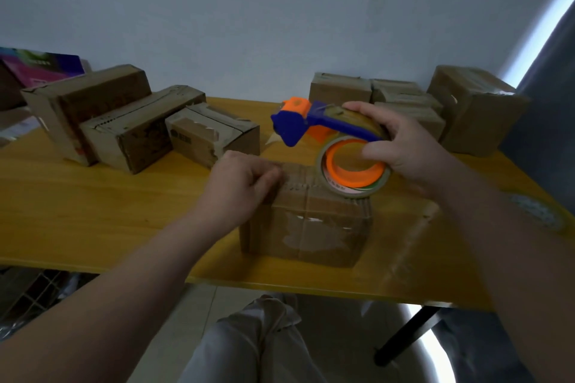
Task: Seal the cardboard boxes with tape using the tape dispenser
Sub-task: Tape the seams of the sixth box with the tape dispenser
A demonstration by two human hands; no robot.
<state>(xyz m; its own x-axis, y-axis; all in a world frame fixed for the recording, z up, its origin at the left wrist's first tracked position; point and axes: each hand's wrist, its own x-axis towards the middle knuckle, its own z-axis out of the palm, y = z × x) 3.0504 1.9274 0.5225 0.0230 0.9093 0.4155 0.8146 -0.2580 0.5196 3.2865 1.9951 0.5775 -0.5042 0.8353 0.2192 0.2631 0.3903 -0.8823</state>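
The cardboard box (305, 227) being worked on stands near the front edge of the yellow worktop (93, 196), directly before the person. Clear tape already shines across its near face. No print on it can be read.

The left hand (242, 186) grips the box's top-left edge, fingers curled down onto the cardboard. The right hand (404, 146) holds the tape dispenser (295, 129), a blue and orange one. Its fingers wrap over the top of the frame and its thumb lies across the orange hub. The tape roll (354, 186) sits low over the box's top-right corner and seems to touch it. The blue head points left, raised above the far side of the box. A pink and green label lines the roll's core, but its writing is too blurred to read.

Three more boxes (140, 133) lie side by side at the far left of the worktop. The nearest of them bears a dark printed mark that cannot be made out. At the far right stands another cluster of boxes (476, 108), at least four, packed too closely for a sure count.

Behind the left group is a purple and pink carton (40, 65) whose lettering is illegible. Below the worktop's edge are the person's legs (264, 342) in pale trousers.
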